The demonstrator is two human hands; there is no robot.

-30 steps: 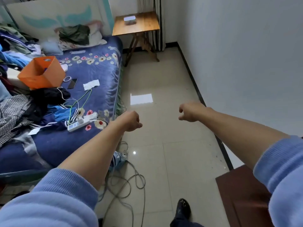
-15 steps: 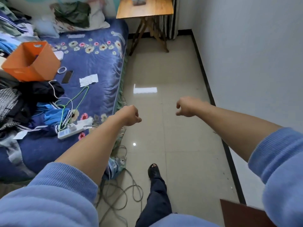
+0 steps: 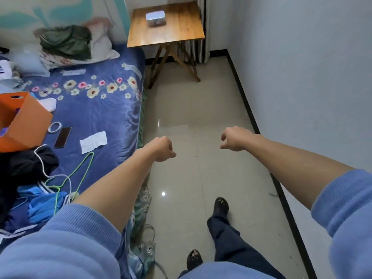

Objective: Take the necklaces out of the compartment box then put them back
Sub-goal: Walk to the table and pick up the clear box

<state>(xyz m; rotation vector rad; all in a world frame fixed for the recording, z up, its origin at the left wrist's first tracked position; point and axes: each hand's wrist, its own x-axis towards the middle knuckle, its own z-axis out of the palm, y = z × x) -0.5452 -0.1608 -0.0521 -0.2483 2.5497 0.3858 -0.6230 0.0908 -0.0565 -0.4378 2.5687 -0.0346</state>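
Observation:
A small clear compartment box [image 3: 155, 18] sits on the wooden folding table [image 3: 181, 31] at the far end of the room. What lies inside it is too small to make out, and no necklace shows. Both my arms are stretched forward over the tiled floor, far short of the table. My left hand [image 3: 162, 149] is curled into a loose fist with nothing in it. My right hand [image 3: 233, 138] is also curled shut and holds nothing.
A bed [image 3: 96, 109] with a blue flowered cover runs along the left, carrying an orange box [image 3: 22, 121], a phone [image 3: 62, 137], cords and clothes. A white wall [image 3: 302, 77] closes the right side. My feet stand on the tiled floor [image 3: 191, 117] between them.
I have walked forward along the bed toward the table, which now looks larger and nearer. Both hands stay curled and held out in front.

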